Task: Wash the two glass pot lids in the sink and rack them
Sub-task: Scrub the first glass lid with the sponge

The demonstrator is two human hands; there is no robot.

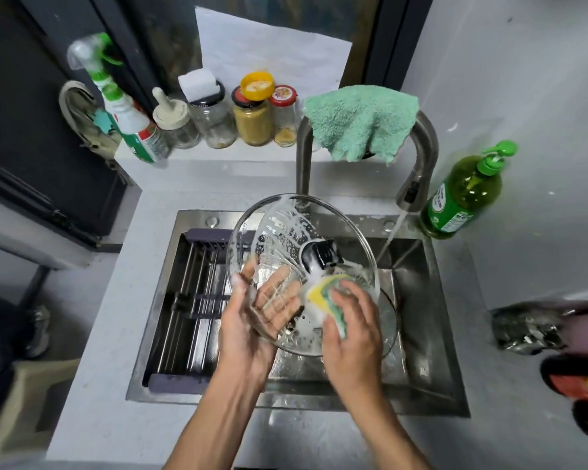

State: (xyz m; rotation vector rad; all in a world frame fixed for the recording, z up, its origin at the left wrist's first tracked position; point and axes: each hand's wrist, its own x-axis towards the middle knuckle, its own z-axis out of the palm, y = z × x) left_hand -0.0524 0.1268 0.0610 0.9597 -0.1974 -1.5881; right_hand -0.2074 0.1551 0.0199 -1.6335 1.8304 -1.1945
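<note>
Over the steel sink (418,378), a glass pot lid (286,232) is held tilted, its soapy face toward the camera and its black knob (323,254) near the centre. The left hand (252,320) supports it from behind at about 8 o'clock of the lid: the fingers lie spread and fairly straight against the far side, seen through the glass, while the thumb hooks over the rim. The right hand (352,330) grips a yellow-and-green sponge (330,298) and presses it on the lid just below the knob, at about 5 o'clock, with foam around it. A second lid's rim (392,313) shows down in the basin behind the right hand; how it lies is unclear.

At 9 o'clock of the sink, a roll-up drying rack (190,300) spans the left part of the basin. Water runs from the faucet (418,157) at 1 o'clock, falling into the basin to the right of the lid. A green cloth (360,123) hangs over the faucet's arch. A green dish-soap pump bottle (462,195) stands on the counter at 2 o'clock. On the ledge at 11 o'clock stand several jars (252,120) and a spray bottle (123,110).
</note>
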